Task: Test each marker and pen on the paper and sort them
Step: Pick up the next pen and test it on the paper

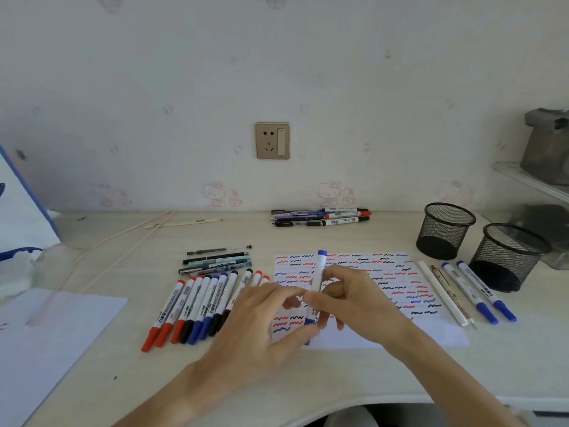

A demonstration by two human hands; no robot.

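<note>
Blue marker upright | right hand grips barrel | left hand pinches cap

— Anything legible from here?
— Dark print and barcodes run along the white whiteboard markers with coloured caps at nine o'clock of the squiggle-covered white paper sheet, too blurred to read.

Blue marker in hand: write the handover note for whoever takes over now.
Right hand grips the blue marker upright over the test paper; left hand pinches its lower, capped end.
Paper is nearly full of squiggles.
Row of markers and pens lies left of the paper; four pens and markers lie right of it; another pile sits by the wall.
Both mesh cups look empty.
Left: test this marker, place it, continue.
</note>
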